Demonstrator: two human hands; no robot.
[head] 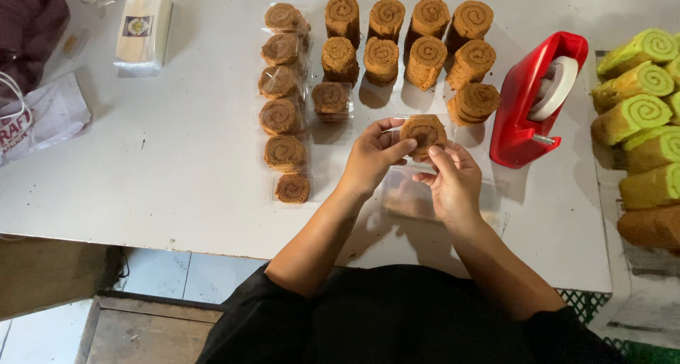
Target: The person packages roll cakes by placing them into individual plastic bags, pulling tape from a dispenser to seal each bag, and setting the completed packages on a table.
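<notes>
My left hand (372,158) and my right hand (453,183) together hold a brown swirl roll cake slice (423,134) in a clear plastic wrapper above the white table (177,158). The left thumb lies across the slice's lower left edge. The right fingers pinch the wrapper at its lower right. Under my hands lies a stack of clear plastic bags (407,194).
Several unwrapped brown roll slices (425,42) stand at the back. A column of wrapped slices (282,98) lies to their left. A red tape dispenser (535,102) stands right of my hands. Green roll slices (641,109) fill a tray at far right. A white packet (144,31) lies at back left.
</notes>
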